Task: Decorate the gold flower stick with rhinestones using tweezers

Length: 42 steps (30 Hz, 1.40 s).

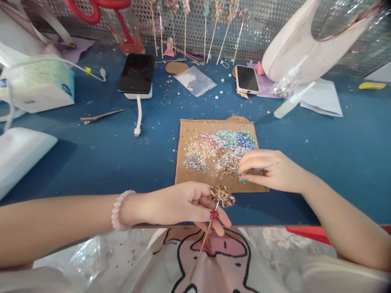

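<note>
My left hand (195,205) is closed around the thin stem of a gold hairpin (223,196) with a flower-shaped head. The stem slants down over the table's front edge, toward my lap. Pinched in my right hand (275,169) is a pair of metal tweezers (255,171), pointing left. The tweezer tips are low over the right part of a cardboard sheet (195,178); whether they grip anything is too small to tell. Spread on the cardboard are loose rhinestones (229,158), in patches of silver, yellow, pink, teal, blue and green.
Behind the cardboard lie a small plastic bag (195,80), a black phone (137,72) and a pink-cased phone (247,79). A glue bottle (293,101) leans at the right, near a white handbag (296,44). Tweezers (101,116) and a tissue pack (39,87) are left. Decorated sticks (185,30) stand at the back.
</note>
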### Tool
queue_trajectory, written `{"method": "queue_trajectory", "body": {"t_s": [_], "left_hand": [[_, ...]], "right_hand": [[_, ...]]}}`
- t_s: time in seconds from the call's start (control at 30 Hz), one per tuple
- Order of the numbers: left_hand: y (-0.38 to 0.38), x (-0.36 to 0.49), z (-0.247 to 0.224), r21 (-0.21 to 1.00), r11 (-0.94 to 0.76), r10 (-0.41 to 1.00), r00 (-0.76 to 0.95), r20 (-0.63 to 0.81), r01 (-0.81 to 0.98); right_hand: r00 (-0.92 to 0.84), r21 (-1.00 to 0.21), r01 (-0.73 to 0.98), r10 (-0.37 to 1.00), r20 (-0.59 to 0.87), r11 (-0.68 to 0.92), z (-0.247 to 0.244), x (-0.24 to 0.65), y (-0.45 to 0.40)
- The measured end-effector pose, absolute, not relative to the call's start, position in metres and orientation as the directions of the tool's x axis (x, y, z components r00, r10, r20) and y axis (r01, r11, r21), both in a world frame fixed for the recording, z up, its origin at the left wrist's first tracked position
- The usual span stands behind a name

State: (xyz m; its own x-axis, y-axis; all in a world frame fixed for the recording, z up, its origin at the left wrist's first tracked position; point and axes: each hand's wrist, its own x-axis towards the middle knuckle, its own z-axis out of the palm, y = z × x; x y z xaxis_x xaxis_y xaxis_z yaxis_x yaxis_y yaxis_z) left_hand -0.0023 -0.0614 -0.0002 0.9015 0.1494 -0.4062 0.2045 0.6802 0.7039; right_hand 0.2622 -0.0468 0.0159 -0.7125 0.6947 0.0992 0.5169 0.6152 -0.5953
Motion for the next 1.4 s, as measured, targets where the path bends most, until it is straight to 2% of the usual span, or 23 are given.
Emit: {"method": "queue_trajectory", "body": {"t_s": [0.43,1.1,1.4], "left_hand": [[-0.06,0.0,-0.001,0.694,0.7,0.181,0.898,-0.402,0.17],[-0.062,0.002,0.013,0.704,0.674,0.268,0.813,-0.517,0.225],[-0.066,0.0,-0.004,0.73,0.671,0.305,0.849,-0.432,0.131]], "right_hand": [[-0.739,-0.585,0.488,0.663,0.119,0.648,0.014,0.262,-0.047],[-0.738,-0.57,0.458,0.649,0.183,0.682,0.014,0.262,-0.048],[-0.742,-0.571,0.492,0.66,0.119,0.657,0.017,0.263,-0.047]]}}
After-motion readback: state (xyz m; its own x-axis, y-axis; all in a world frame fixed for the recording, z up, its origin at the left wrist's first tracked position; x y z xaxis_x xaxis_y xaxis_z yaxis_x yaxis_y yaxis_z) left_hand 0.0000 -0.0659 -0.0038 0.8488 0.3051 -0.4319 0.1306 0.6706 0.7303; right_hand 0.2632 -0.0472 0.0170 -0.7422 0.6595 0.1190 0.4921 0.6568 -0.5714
